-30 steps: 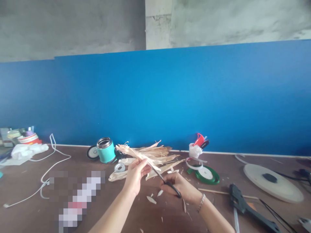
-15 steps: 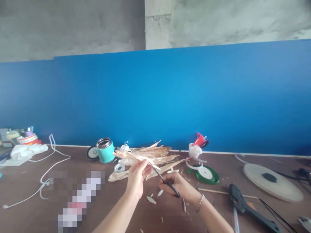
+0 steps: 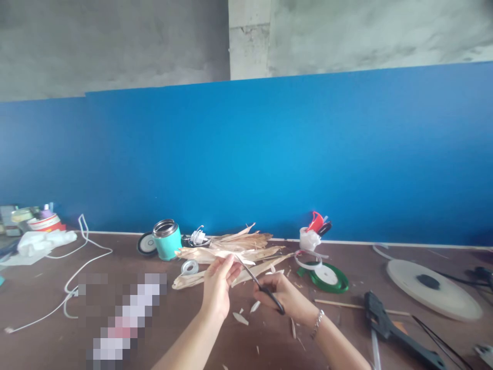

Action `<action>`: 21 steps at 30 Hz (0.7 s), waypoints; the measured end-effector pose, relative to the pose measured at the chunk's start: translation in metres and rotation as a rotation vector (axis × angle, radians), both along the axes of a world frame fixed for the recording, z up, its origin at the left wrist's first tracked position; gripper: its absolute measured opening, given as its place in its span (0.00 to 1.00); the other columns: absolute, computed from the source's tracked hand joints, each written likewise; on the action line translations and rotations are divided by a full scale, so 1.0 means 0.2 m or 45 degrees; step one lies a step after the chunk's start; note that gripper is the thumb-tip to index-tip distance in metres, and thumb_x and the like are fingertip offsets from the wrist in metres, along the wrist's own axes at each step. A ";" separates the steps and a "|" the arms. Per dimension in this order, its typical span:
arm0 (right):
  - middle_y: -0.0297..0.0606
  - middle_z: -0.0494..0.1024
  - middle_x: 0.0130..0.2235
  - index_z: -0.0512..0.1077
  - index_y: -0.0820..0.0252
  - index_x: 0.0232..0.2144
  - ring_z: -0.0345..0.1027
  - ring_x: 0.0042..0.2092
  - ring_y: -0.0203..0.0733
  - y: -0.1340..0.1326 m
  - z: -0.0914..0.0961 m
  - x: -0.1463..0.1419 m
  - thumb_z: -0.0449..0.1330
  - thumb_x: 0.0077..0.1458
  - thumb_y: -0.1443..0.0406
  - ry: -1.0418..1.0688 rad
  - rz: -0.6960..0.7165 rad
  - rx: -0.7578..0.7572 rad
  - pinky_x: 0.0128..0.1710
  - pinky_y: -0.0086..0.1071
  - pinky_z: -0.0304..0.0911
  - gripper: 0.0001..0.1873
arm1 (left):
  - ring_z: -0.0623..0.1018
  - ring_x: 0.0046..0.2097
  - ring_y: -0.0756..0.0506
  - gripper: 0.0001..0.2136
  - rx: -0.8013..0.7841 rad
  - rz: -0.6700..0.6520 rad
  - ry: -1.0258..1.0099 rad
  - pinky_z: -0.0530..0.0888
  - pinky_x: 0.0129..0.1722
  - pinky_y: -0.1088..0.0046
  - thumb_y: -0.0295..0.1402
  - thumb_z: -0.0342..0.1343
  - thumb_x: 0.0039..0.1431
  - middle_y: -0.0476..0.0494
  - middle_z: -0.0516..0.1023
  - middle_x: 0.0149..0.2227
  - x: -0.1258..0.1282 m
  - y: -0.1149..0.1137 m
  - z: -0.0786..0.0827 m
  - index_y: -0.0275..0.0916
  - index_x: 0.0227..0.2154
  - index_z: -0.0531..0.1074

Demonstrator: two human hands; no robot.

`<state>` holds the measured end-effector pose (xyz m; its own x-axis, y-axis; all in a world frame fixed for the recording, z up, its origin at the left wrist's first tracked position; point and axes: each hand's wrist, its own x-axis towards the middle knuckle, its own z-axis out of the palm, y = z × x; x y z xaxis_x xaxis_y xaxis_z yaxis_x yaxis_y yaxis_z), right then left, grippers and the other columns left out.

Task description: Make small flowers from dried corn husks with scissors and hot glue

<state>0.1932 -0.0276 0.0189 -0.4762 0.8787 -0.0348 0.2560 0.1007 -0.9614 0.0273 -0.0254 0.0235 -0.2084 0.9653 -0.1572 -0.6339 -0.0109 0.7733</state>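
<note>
My left hand (image 3: 219, 281) pinches a pale dried corn husk (image 3: 204, 254) between thumb and fingers. Black-handled scissors (image 3: 252, 277) are in my right hand (image 3: 283, 295), their blades reaching up to the husk beside my left fingertips. Whether the blades are fully closed is hard to make out. Behind both hands a pile of dried husks (image 3: 246, 240) lies on the brown table, more of them spreading to either side. Small husk scraps (image 3: 241, 318) are scattered below and between my hands.
A turquoise jar (image 3: 167, 241) stands open near a tape roll (image 3: 189, 267). To the right are a white cup with tools (image 3: 309, 239), a green ribbon spool (image 3: 327, 276), a black glue gun (image 3: 393, 329) and a round turntable (image 3: 431, 290). A white cable (image 3: 71, 277) lies left.
The held husk's left end has dropped a little, uncovering more of the white cable plug behind it. Both hands stay nearly in place.
</note>
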 end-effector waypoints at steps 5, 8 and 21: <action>0.28 0.61 0.17 0.71 0.66 0.23 0.47 0.19 0.26 0.00 0.00 0.00 0.64 0.42 0.55 -0.001 -0.002 0.004 0.17 0.23 0.44 0.17 | 0.79 0.31 0.49 0.12 0.001 -0.005 0.021 0.75 0.37 0.74 0.33 0.68 0.38 0.48 0.77 0.24 0.00 0.00 0.00 0.35 0.24 0.71; 0.29 0.62 0.18 0.71 0.66 0.22 0.49 0.20 0.27 0.00 0.00 -0.01 0.64 0.42 0.55 -0.018 -0.007 0.045 0.17 0.23 0.45 0.17 | 0.79 0.31 0.49 0.12 0.005 -0.010 0.016 0.75 0.38 0.74 0.33 0.68 0.39 0.47 0.78 0.25 0.00 -0.01 0.00 0.35 0.24 0.70; 0.29 0.67 0.20 0.71 0.62 0.30 0.58 0.21 0.30 0.04 0.10 0.19 0.63 0.43 0.54 0.129 -0.059 -0.120 0.19 0.23 0.49 0.17 | 0.80 0.31 0.48 0.12 0.030 0.093 0.031 0.74 0.34 0.75 0.32 0.67 0.38 0.48 0.79 0.25 -0.11 0.07 0.00 0.37 0.24 0.69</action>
<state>0.2309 -0.0189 0.0385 -0.4408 0.8947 -0.0721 0.1593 -0.0011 -0.9872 0.0057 -0.0107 0.0228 -0.2817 0.9508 -0.1287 -0.6117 -0.0746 0.7876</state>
